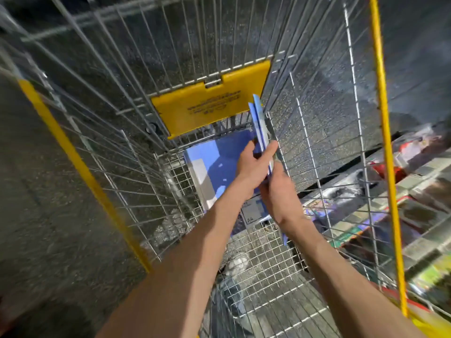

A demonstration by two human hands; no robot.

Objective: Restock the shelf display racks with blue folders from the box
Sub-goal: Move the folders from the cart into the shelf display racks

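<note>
Left hand, right hand around blue folders inside wire trolley, speckled floor

The wire cart stands in the middle, with the floor on its left and the shelf with goods on its right, just beside the right wall. At the far end of the cart a flat panel hangs on the wire wall. On the bottom of the cart, below this panel, lies a stack of folders. Above the stack, near the right wall, the upright folders stand on edge in both hands: the left hand grips them further ahead, and the right hand holds them just behind it.
</note>
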